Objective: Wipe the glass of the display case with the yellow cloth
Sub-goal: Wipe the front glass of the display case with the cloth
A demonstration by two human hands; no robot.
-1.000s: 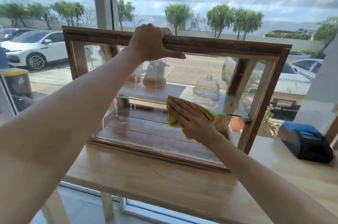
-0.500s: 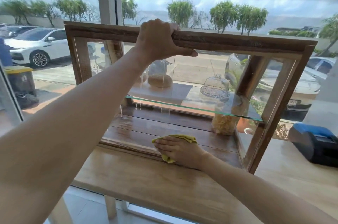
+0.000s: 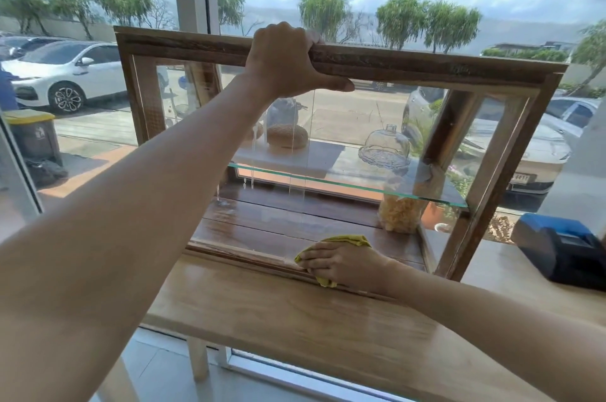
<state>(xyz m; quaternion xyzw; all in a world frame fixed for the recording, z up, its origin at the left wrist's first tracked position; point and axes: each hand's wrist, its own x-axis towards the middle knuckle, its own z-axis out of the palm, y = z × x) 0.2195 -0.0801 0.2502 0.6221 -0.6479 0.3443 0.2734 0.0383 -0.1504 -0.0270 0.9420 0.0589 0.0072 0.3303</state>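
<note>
A wooden display case (image 3: 426, 65) with glass panes stands on a wooden counter (image 3: 295, 319) by the window. My left hand (image 3: 285, 64) grips the case's top rail near the middle. At the bottom edge of the front glass (image 3: 360, 126), my right hand (image 3: 341, 262) presses the yellow cloth (image 3: 347, 240) flat against the pane, just above the lower frame. Most of the cloth is hidden under my palm. Water streaks run down the glass left of centre.
Inside the case, a glass shelf (image 3: 344, 183) carries a bread loaf (image 3: 287, 136) and a glass dome (image 3: 387, 146); a jar (image 3: 398, 213) stands below. A blue and black device (image 3: 564, 250) sits on the counter at the right. Cars are parked outside the window.
My right hand has slid the cloth down from the middle of the front glass to its bottom edge. My left hand has kept its grip on the top rail.
</note>
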